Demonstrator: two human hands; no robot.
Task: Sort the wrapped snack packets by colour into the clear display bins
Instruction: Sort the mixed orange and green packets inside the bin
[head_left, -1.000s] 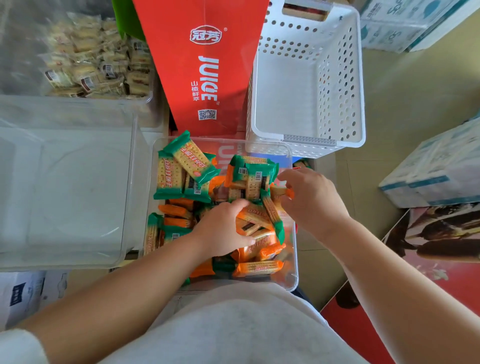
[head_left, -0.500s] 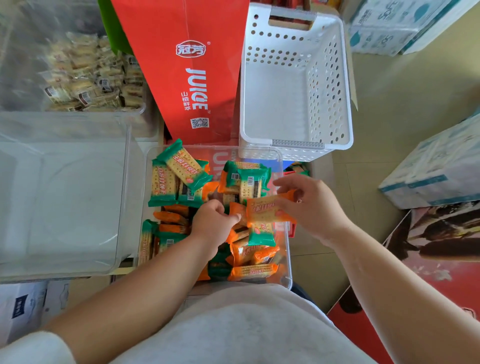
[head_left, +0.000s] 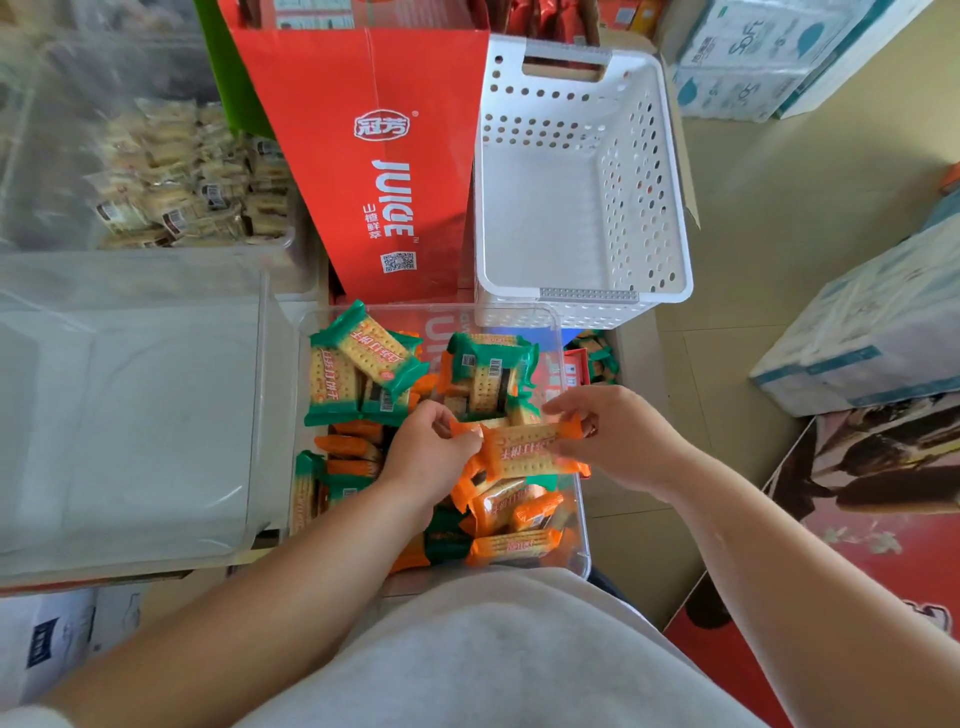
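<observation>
An orange cracker packet (head_left: 524, 449) is held just above the mixed clear bin (head_left: 583, 512), stretched between the two hands: the left hand (head_left: 426, 454) has its fingers curled on the packet's left end and the right hand (head_left: 618, 441) pinches the right end seal, so both are closed on the same packet. Below it, more orange packets lie jumbled with green cracker packets (head_left: 363, 358). An empty clear bin (head_left: 156, 415) stands just beside on the left and a white perforated basket (head_left: 582, 208) sits behind. The packet looks light and flat, with a glossy film wrapper that is probably slick and crinkly, and the crackers inside would likely snap if bent or squeezed. The crimped end seals, or a gentle pinch across the flat faces, seem the safest holds; pulling both ends at once could tear the seam
</observation>
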